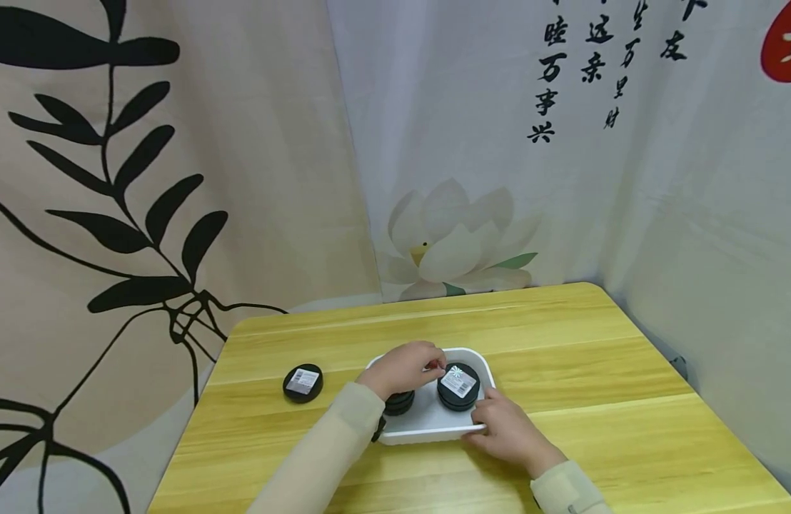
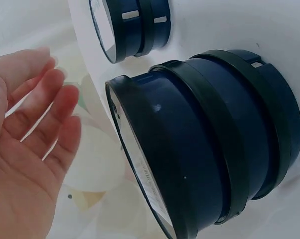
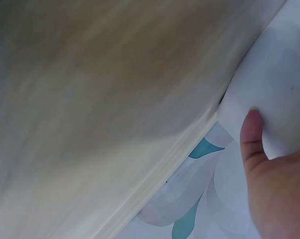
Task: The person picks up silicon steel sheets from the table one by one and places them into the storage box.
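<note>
A white tray (image 1: pixel 427 434) holds two stacks of round black discs. The right stack (image 1: pixel 458 387) has a barcode label on top; my left arm and hand partly cover the left stack (image 1: pixel 399 404). Over the tray hovers my left hand (image 1: pixel 408 365), its fingers loosely bent with nothing between them. The left wrist view shows that hand (image 2: pixel 35 129) apart from the nearer stack (image 2: pixel 204 134). My right hand (image 1: pixel 507 428) grips the tray's near right corner. In the right wrist view, its thumb (image 3: pixel 252 137) presses the tray's outer wall (image 3: pixel 274 84).
A single black disc (image 1: pixel 303 383) with a barcode label lies on the wooden table (image 1: pixel 562 343), left of the tray. Behind the table hang printed cloth curtains (image 1: pixel 472 143) with a plant, a lotus and writing.
</note>
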A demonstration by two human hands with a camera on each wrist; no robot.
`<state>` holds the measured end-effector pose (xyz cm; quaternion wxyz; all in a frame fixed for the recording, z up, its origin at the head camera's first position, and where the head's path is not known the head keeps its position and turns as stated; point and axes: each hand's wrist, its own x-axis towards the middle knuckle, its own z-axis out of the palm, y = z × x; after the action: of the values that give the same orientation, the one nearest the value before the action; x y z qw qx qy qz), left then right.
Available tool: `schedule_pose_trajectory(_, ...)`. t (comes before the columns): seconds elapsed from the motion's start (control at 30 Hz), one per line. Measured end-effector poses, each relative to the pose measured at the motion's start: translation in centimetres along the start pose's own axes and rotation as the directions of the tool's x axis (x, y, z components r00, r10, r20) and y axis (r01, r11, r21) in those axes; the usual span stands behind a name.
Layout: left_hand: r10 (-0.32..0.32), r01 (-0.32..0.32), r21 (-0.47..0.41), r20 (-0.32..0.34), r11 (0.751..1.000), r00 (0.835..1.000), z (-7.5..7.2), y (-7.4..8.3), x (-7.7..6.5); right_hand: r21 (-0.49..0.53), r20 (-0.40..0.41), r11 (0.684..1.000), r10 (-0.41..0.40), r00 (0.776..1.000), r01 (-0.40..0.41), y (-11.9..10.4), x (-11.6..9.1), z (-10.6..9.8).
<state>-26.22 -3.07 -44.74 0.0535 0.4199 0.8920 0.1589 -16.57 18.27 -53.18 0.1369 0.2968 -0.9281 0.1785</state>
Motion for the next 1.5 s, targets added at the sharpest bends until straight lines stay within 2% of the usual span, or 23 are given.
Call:
schedule_pose_trajectory(0.37, 0.022, -0.022, -0.002, -0.09, 1.0, 0.996, 0.1, 0.3, -0.8, 0.003, -0.001, 1.0, 0.006, 1.0, -0.006, 0.0, -0.2, 0.0)
schedule_pose_trajectory(0.6, 0.039, -0.031, 0.048, -0.17, 0.998, 0.985, 0.8, 0.0, -1.8, 0.01, 0.01, 1.0, 0.014, 1.0, -0.014, 0.2, -0.3, 0.0)
schedule_pose_trajectory(0.73, 0.052, -0.039, 0.061, -0.226, 0.997, 0.973, 0.9, 0.0, -2.2, 0.006, -0.013, 1.0, 0.003, 1.0, -0.003, 0.2, -0.2, 0.1)
schedule_pose_trajectory(0.93, 0.071, -0.053, 0.065, -0.327, 0.997, 0.942, 1.3, 0.0, -3.0, 0.01, -0.018, 1.0, -0.001, 1.0, 0.001, 0.1, -0.1, 0.1)
schedule_pose_trajectory(1.2, 0.115, -0.107, 0.045, -0.477, 0.993, 0.871, 2.0, -0.2, -4.2, 0.006, -0.02, 1.0, -0.006, 1.0, 0.006, 0.2, 0.0, 0.2)
schedule_pose_trajectory(1.4, 0.128, -0.117, 0.054, -0.52, 0.992, 0.844, 2.6, -0.7, -4.6, 0.002, -0.015, 1.0, -0.001, 1.0, 0.001, 0.1, 0.0, 0.3)
schedule_pose_trajectory(1.5, 0.153, -0.131, 0.079, -0.544, 0.988, 0.825, 2.9, -0.8, -4.8, 0.009, -0.014, 1.0, 0.003, 1.0, -0.003, 0.0, 0.0, 0.2)
